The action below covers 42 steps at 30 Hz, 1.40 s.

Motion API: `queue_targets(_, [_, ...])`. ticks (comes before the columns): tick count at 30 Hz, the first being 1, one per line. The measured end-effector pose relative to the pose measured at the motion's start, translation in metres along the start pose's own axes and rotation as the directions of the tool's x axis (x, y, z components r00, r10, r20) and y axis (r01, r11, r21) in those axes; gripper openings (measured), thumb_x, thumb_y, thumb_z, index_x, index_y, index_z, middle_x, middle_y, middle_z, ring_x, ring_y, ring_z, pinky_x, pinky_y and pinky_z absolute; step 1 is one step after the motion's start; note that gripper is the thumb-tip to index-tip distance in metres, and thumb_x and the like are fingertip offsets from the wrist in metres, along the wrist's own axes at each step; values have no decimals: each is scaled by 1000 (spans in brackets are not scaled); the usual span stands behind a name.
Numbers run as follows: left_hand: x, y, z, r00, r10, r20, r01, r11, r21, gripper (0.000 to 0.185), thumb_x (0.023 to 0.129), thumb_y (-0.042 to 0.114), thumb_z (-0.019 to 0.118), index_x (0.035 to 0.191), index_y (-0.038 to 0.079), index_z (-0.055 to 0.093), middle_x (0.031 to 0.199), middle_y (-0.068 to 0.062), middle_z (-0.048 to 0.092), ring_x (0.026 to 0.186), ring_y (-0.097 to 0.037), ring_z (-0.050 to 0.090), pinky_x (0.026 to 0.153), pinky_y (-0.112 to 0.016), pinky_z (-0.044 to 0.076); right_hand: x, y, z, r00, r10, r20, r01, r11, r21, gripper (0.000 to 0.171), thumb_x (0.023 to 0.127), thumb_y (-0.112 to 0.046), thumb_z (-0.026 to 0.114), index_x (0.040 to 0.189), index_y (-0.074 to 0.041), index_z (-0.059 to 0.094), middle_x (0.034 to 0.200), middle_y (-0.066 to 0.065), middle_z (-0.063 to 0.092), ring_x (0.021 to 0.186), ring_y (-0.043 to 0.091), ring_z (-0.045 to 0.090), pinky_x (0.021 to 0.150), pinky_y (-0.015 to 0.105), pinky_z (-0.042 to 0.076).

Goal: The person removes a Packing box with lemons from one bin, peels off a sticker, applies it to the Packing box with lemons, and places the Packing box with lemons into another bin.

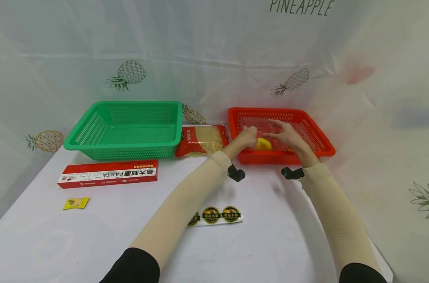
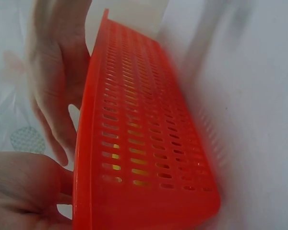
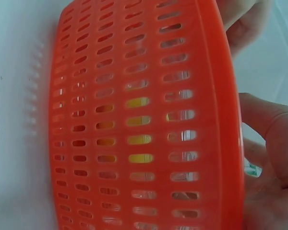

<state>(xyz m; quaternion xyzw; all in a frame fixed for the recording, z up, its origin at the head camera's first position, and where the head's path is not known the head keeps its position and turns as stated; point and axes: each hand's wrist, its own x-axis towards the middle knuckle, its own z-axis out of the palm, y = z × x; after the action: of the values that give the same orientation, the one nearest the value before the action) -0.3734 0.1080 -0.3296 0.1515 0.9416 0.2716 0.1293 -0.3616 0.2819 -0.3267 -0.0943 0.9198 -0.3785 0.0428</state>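
The person wore long, close-fitting beige sleeves over both forearms, black sleeves above the elbows, and a small black camera mount strapped at each wrist, with both hands bare.

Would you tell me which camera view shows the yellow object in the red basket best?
The head view: the yellow object shows directly, between both hands inside the red basket. Both wrist views catch only yellow glimpses through the basket's slots.
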Motion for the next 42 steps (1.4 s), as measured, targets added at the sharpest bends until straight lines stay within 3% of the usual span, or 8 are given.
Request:
queue_targets(5, [-3, 1, -7, 1000, -1, 19, 2, 999, -45, 20, 98, 4, 48, 115, 2, 57, 131, -11, 56, 92, -22, 45, 51, -21, 35, -1, -3, -1, 1000, -8, -17, 8, 1000, 25, 74, 93, -28, 67, 155, -15, 29, 159, 15, 30, 142, 41, 30, 107, 57, 43])
queue_targets(8, [-8, 1, -13, 1000, 24, 14, -23, 997, -76, 17, 97, 4, 47, 112, 1, 55, 122, -12, 55, 96, -23, 44, 53, -22, 37, -2, -4, -3, 998, 34, -43, -33, 999, 41, 76, 92, -32, 69, 155, -15, 29, 158, 16, 34, 140, 40, 36, 106, 56, 44])
queue_targets(13, [-13, 2, -23, 996, 89, -6, -89, 992, -89, 26, 100, 7, 47, 125, 0, 51, 125, -10, 51, 110, -24, 45, 70, -22, 42, -4, -7, -10, 995, 87, -58, -83, 994, 72, 77, 91, -36, 69, 155, -17, 30, 156, 15, 37, 138, 39, 40, 104, 54, 46])
queue_targets(19, [-24, 0, -36, 990, 140, -15, -141, 987, -81, 43, 103, 19, 48, 141, -1, 43, 124, -11, 53, 76, -16, 47, 77, -23, 43, -12, -21, -13, 994, 71, -86, -65, 995, 70, 72, 90, -41, 68, 151, -19, 39, 152, 14, 44, 128, 35, 50, 95, 50, 54])
queue_targets(23, [-33, -2, -47, 988, 154, -22, -155, 985, -72, 55, 103, 26, 49, 150, 2, 35, 148, -11, 46, 101, -18, 59, 95, -26, 49, -19, -32, -15, 994, 68, -84, -62, 995, 78, 74, 88, -46, 68, 151, -19, 40, 152, 14, 45, 126, 34, 53, 94, 48, 55])
queue_targets(27, [-40, -5, -56, 986, 163, -48, -166, 983, -81, 58, 101, 29, 52, 150, 3, 35, 156, -10, 39, 137, -22, 45, 114, -35, 40, -24, -39, -16, 997, 44, -59, -38, 995, 95, 75, 87, -47, 69, 151, -20, 40, 153, 12, 44, 132, 34, 50, 100, 49, 51])
queue_targets(34, [-51, -17, -64, 991, 118, -58, -128, 969, -214, 62, 99, 33, 57, 151, 6, 36, 154, -8, 41, 137, -22, 44, 114, -37, 40, -33, -55, -14, 997, 26, -73, -19, 996, 91, 73, 86, -47, 71, 148, -19, 45, 150, 11, 47, 134, 33, 47, 103, 49, 49])
queue_targets(42, [-63, -24, -72, 984, 132, -118, -162, 943, -292, 59, 98, 27, 59, 149, 6, 39, 152, -8, 46, 119, -27, 59, 107, -33, 47, -40, -67, -3, 992, 4, -124, 11, 993, 120, 69, 85, -52, 70, 145, -23, 50, 143, 4, 54, 117, 27, 54, 84, 29, 57])
